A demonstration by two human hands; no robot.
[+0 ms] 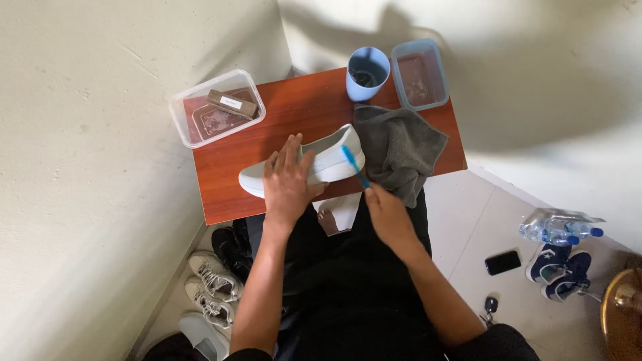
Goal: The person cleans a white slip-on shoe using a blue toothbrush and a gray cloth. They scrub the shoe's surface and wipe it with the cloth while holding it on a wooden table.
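left hand fingers spread on shoe | right hand fingers pinching toothbrush at toe

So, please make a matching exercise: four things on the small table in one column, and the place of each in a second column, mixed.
Things:
1. shoe
2. toothbrush
3. cup
4. cloth

Places:
a. upright at the far edge of the table
b. under the left hand
c. in the right hand
d. crumpled right of the shoe

Pairs: 1-b, 2-c, 3-a, 4-d
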